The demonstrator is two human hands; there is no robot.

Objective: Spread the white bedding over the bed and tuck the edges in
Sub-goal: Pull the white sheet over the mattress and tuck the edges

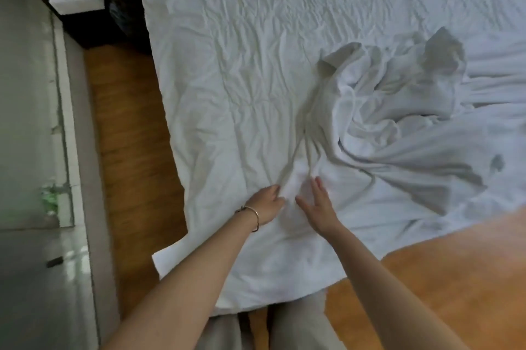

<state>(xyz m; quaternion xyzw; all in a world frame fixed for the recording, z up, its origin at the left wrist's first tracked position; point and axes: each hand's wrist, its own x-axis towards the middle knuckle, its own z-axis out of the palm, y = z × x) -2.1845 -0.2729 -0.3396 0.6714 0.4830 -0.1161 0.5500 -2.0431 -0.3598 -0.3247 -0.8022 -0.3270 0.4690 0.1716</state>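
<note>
Bedding (284, 79): white, creased all over, lies across most of the bed, from far edge to near corner.
Bunched part (398, 99): heap of same white cloth, right of centre, twisted into folds, not yet pulled flat; folds run from it down toward the hands.
Near corner (182, 272): hangs loose over bed edge, just above the wood floor (128, 150); looks untucked.
Left edge: drapes straight down the bed's left side; tucked or not, can't tell.
Right/far edges: run out of view, no call possible.
Left hand (266, 204): on the sheet near the near edge, fingers curled into a ridge of cloth, seems to pinch it; bracelet (252, 217) at wrist.
Right hand (317, 204): just beside left, apart by a narrow strip of cloth; fingers straight, spread a bit, lying on or just over the sheet, holding nothing.
Step in hand, prob.: smoothing / drawing cloth toward near end.
Progress, approx.: early-mid. Done: cloth on the bed, left half roughly laid out. Left: open the heap, pull flat to the right, smooth creases, tuck edges & corners.
Watch: pulling one ridge may drag the left side off line.
</note>
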